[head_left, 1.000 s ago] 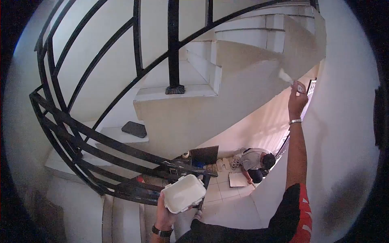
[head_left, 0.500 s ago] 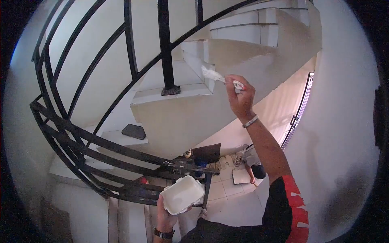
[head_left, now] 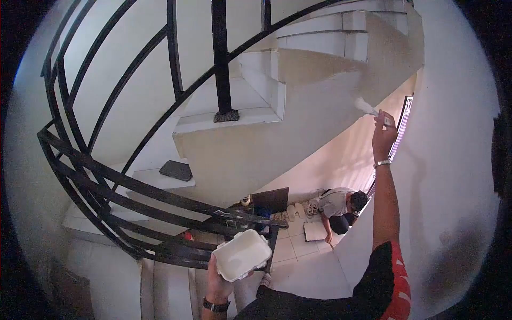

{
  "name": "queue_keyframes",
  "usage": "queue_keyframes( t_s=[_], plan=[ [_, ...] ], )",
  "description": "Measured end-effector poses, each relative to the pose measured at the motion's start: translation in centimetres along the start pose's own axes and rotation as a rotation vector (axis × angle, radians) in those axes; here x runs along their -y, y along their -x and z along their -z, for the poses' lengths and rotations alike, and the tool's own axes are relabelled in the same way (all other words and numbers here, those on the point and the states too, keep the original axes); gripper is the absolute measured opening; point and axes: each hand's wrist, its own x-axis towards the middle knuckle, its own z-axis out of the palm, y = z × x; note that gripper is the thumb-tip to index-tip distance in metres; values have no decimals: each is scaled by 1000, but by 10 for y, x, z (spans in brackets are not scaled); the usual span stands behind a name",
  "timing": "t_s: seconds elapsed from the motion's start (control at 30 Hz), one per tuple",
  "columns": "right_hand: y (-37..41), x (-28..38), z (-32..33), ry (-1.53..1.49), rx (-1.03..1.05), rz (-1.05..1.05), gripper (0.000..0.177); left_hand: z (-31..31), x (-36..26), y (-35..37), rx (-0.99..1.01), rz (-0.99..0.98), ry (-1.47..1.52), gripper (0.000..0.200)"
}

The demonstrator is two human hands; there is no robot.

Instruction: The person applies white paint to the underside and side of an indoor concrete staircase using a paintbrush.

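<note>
In my right hand (head_left: 384, 134), raised at arm's length, is a paintbrush (head_left: 368, 108) with white-coated bristles. The bristles point left and overlap the lower edge of the stair's side wall (head_left: 320, 114), which is whiter and wet-looking in its upper part. Low in the view, my left hand (head_left: 217, 281) holds a white foam container (head_left: 242, 256) from beneath and its left side. White paint appears to lie inside it. The fingers under the container are mostly hidden.
Black metal railing (head_left: 160, 194) curves across the left, its lower bars just behind the container. A dark flat pad (head_left: 176, 170) lies on a stair step. Below, another person (head_left: 341, 208) crouches by a white board (head_left: 316, 231) and several shoes (head_left: 296, 212).
My right hand has swept right with the paintbrush, from beside the step's corner to the side wall's lower edge. The left hand stays nearly still. The person below shows more fully now.
</note>
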Motion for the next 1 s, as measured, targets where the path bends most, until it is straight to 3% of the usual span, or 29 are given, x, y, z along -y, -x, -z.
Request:
queue_keyframes(
  t_s=[0.07,0.1,0.17,0.27,0.43,0.5,0.57,0.6,0.67,0.73,0.77,0.8,0.83,0.87,0.9,0.97,1.0],
  plan=[
    [6,4,-4,119,-23,158,19,3,3,2,-1,-11,67,67],
    [11,0,-12,176,-36,249,19,-23,4,12,-2,-9,66,67],
    [28,10,-35,166,28,287,17,-109,6,45,-32,-347,-293,67],
    [60,51,-74,44,119,484,13,-132,3,53,-105,-314,-284,67],
    [93,117,-111,-242,227,482,10,-139,5,52,-117,-338,-273,66],
    [94,126,-107,-369,313,327,13,-119,3,45,-159,-339,-271,66],
    [91,112,-102,-359,297,254,14,-54,-3,23,-60,-124,-25,65],
    [89,101,-97,-345,286,187,16,-75,-1,30,-62,-122,-27,65],
    [81,55,-91,-313,269,73,17,-135,6,49,-177,-358,-280,65],
    [67,24,-72,-363,187,20,19,-130,5,48,-138,-339,-288,65],
    [57,0,-61,-201,140,58,19,-126,4,47,-102,-323,-296,66],
    [49,1,-43,-182,146,-32,19,-106,1,40,-99,-320,-293,66],
    [42,-22,-30,-74,106,44,19,-73,-2,27,46,-218,-169,73],
    [37,-14,-18,-142,75,-43,20,-55,-3,20,189,-115,-43,86],
    [34,-18,-5,-26,60,-10,20,-73,-2,27,191,-111,-40,86],
    [33,-26,8,62,2,63,22,-128,-3,47,-79,-262,-299,68],
    [35,-18,8,50,-22,52,21,-123,-4,46,-78,-262,-299,68]
  ],
)
